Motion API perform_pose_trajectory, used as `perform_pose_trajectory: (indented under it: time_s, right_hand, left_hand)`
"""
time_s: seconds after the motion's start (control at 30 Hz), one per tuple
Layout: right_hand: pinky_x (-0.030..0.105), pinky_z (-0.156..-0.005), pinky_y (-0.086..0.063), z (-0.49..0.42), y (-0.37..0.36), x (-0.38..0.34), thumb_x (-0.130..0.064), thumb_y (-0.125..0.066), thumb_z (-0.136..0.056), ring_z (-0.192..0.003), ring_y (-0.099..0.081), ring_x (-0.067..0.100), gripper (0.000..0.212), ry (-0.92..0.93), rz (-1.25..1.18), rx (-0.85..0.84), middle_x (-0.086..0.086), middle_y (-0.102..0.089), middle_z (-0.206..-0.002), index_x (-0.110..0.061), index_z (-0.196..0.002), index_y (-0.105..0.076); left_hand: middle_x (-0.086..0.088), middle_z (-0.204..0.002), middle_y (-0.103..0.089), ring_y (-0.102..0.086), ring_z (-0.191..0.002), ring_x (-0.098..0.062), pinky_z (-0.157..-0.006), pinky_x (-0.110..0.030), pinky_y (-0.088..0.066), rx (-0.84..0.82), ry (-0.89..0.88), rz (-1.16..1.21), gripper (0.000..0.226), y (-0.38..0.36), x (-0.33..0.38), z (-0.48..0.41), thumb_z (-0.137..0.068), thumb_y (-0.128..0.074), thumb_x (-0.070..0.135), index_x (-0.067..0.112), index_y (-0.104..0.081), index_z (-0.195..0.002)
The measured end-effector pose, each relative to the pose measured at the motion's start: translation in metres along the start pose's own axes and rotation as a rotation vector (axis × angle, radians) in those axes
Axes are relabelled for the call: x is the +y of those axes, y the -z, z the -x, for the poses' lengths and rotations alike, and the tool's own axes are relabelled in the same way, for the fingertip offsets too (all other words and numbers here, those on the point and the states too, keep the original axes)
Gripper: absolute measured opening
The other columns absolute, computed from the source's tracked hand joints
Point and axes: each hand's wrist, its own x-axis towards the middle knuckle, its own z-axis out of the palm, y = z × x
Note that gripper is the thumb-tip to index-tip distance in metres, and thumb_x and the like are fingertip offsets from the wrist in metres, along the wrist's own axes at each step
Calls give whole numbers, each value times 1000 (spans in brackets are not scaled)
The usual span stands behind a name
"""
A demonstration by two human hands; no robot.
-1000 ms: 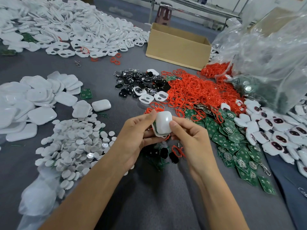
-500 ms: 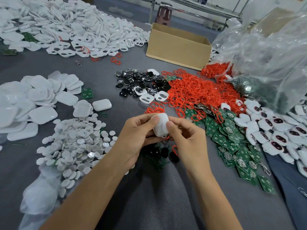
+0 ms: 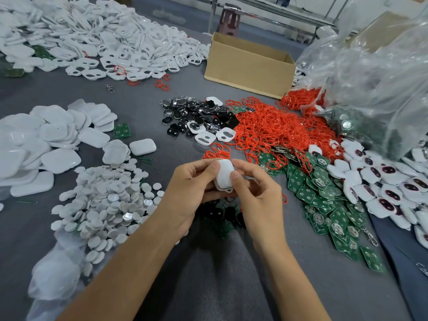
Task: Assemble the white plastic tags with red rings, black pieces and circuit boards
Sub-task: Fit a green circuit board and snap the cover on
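Both hands, the left hand point(image 3: 187, 188) and the right hand point(image 3: 257, 193), pinch one white tag point(image 3: 223, 176) above the worktop point(image 3: 208, 286). Some finished tags point(image 3: 382, 181) lie right; big heaps of red rings point(image 3: 273, 128) and circuit boards point(image 3: 328, 205) wait.

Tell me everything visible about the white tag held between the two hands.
The white tag is a small rounded-square shell of smooth, glossy plastic, with its plain domed back toward the camera. A dark seam runs along its lower edge, where a small loop sticks out. It is held roughly upright above the grey table. The left hand and right hand pinch it, thumbs in front and fingers curled behind.
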Motion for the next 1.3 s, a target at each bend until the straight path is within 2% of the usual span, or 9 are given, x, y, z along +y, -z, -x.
perform_pose_trajectory:
  time_s: [0.1,0.3,0.5,0.77,0.9,1.0,1.17,1.23,1.3]
  right_hand:
    - [21,-67,-51,0,1,0,-6,-61,-92,-72,-62,7,21,-14,-19,-22,-5,-73,-90,-15,-108,-70]
    - [11,-62,-48,-2,5,-2,7,-53,-92,-69,-62,-3,32,-65,-143,-145,-15,-71,-78,-18,-106,-67]
    - [22,-66,-50,-4,7,0,9,-52,-90,-75,-58,15,34,-122,-252,-165,2,-69,-84,-13,-112,-67]
    - [28,-61,-48,-4,5,1,9,-51,-91,-68,-55,13,31,-128,-321,-38,-1,-70,-87,-9,-113,-63]
    - [27,-62,-49,-4,6,2,8,-54,-90,-69,-54,19,28,-104,-279,-66,7,-67,-92,-6,-113,-61]
    - [33,-63,-49,-6,12,3,8,-57,-89,-67,-53,18,26,-82,-198,-116,6,-67,-89,-8,-109,-62]
    - [26,-65,-47,-11,24,5,-15,-63,-89,-70,-57,13,12,-119,-175,-163,0,-68,-81,-14,-100,-69]
    - [29,-68,-45,-13,24,5,-28,-61,-86,-72,-57,14,20,-140,-172,-186,-1,-69,-81,-16,-98,-71]
    - [29,-71,-47,-14,23,6,-27,-59,-86,-75,-58,14,21,-157,-184,-203,0,-71,-82,-16,-99,-72]
  left_hand:
    - [-8,-85,-75,-72,-76,-16,-61,-24,-58,2,-18,-33,21,0,0,1,-100,-50,9,8,-70,-101]
    - [-21,-102,-72,-71,-92,-31,-70,-30,-61,22,-60,-133,20,0,-4,1,-99,-52,7,8,-69,-109]
    - [-12,-90,-75,-71,-81,-21,-66,-30,-61,46,-127,-156,14,-4,-9,2,-96,-58,8,14,-67,-104]
    - [1,-90,-78,-73,-84,-11,-75,-24,-58,53,-244,-173,19,-11,-20,7,-85,-74,11,26,-76,-95]
    - [3,-93,-77,-73,-88,-14,-83,-36,-58,59,-271,-217,25,-9,-20,7,-88,-70,10,33,-76,-97]
    - [6,-90,-77,-73,-86,-11,-79,-32,-60,44,-262,-265,32,-7,-18,6,-89,-68,7,38,-74,-95]
    - [5,-88,-77,-74,-84,-14,-76,-30,-61,-9,-238,-314,38,-6,-17,5,-89,-68,4,41,-72,-93]
    - [4,-88,-77,-75,-83,-14,-75,-30,-61,-36,-234,-334,42,-6,-17,6,-89,-68,2,44,-73,-89]
    - [3,-88,-78,-75,-84,-15,-76,-32,-61,-48,-236,-362,41,-6,-18,6,-89,-68,3,43,-72,-91]
